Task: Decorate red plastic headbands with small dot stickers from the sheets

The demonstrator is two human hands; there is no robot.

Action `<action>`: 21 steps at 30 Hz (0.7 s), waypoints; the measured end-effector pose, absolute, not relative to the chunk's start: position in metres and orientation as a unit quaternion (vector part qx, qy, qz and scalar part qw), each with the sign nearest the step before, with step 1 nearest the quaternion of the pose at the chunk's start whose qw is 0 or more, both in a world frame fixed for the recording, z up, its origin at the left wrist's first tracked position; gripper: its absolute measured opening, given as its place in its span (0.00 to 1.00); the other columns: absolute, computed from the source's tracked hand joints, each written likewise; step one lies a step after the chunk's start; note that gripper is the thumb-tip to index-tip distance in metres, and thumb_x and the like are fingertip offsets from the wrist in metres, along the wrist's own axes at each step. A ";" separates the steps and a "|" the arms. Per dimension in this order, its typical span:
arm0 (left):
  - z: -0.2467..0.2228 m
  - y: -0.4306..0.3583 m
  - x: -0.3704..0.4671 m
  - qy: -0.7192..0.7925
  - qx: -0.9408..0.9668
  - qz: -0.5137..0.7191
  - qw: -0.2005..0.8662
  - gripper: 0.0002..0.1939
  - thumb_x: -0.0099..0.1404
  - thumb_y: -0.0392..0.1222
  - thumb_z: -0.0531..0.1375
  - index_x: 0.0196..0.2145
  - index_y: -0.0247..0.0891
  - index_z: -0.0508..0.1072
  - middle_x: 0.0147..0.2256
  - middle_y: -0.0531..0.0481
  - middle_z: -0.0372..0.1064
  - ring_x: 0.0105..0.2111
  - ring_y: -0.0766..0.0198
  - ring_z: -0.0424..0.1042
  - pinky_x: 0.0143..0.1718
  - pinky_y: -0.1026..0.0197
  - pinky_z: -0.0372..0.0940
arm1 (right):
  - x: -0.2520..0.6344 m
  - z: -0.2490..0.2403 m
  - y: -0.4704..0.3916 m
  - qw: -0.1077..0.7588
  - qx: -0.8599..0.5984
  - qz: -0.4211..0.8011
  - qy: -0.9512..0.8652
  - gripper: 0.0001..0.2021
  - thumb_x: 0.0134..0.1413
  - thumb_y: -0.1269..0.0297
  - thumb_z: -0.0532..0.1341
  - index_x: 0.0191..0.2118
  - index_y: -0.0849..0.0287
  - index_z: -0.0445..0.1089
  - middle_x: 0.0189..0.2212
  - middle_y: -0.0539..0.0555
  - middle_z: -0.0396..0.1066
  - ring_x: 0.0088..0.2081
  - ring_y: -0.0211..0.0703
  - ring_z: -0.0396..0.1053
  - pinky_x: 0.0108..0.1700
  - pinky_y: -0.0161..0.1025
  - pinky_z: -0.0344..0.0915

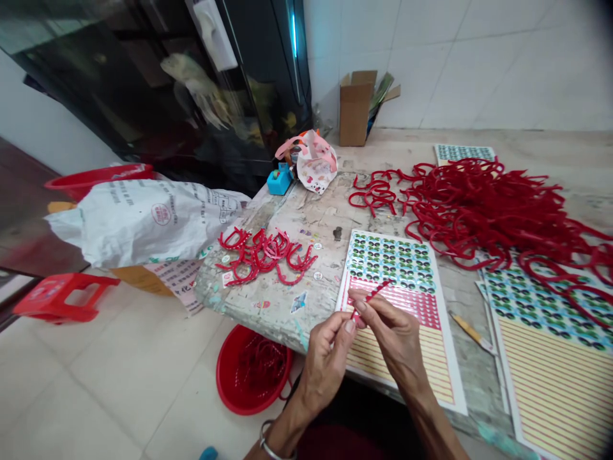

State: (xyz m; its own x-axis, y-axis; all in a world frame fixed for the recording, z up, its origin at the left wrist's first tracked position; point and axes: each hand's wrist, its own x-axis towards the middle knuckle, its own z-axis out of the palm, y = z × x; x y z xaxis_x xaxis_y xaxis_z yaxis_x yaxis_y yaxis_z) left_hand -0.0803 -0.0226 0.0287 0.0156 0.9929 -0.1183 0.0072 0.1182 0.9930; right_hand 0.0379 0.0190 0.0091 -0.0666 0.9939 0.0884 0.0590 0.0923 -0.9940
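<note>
Both hands meet over a white sticker sheet (393, 262) with green-blue, pink and yellow striped bands. Between the fingertips of my left hand (325, 358) and my right hand (390, 326) is a thin red strip (378, 289) with small light dots, its free end pointing up and right. Each hand pinches it. Left of the sheet lies a loose group of curved red pieces (261, 255), some dotted. At the right is a large tangled heap of red strips (507, 204), partly over more sticker sheets (550, 370).
A yellow-handled cutter (467, 327) lies between the sheets. Toward the back stand a blue tape dispenser (279, 180), a pink-white bag (317, 163) and a cardboard box (355, 112). Below the table edge are a red basket (227, 370) and a red stool (62, 297).
</note>
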 end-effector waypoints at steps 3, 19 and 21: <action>0.028 -0.023 -0.081 0.507 0.475 0.461 0.551 0.16 0.68 0.44 0.46 0.31 0.34 0.69 0.24 0.54 0.55 0.26 0.68 0.55 0.29 0.66 0.54 | 0.042 0.009 0.021 0.502 -0.466 0.420 -0.595 0.07 0.54 0.66 0.60 0.27 0.58 0.73 0.34 0.53 0.75 0.37 0.43 0.72 0.36 0.37 0.68; 0.027 -0.021 -0.083 0.525 0.616 0.405 0.424 0.12 0.66 0.38 0.51 0.44 0.37 0.70 0.27 0.53 0.65 0.28 0.68 0.62 0.32 0.67 0.57 | 0.047 0.017 0.016 0.537 -0.451 0.106 -0.705 0.07 0.49 0.77 0.62 0.34 0.58 0.72 0.27 0.50 0.74 0.29 0.38 0.71 0.33 0.35 0.65; 0.025 -0.021 -0.082 0.533 0.611 0.403 0.425 0.12 0.66 0.38 0.51 0.45 0.37 0.69 0.27 0.53 0.65 0.28 0.68 0.63 0.31 0.67 0.57 | 0.046 0.017 0.016 0.537 -0.451 0.099 -0.705 0.07 0.49 0.77 0.62 0.33 0.58 0.72 0.27 0.50 0.74 0.29 0.38 0.71 0.34 0.35 0.66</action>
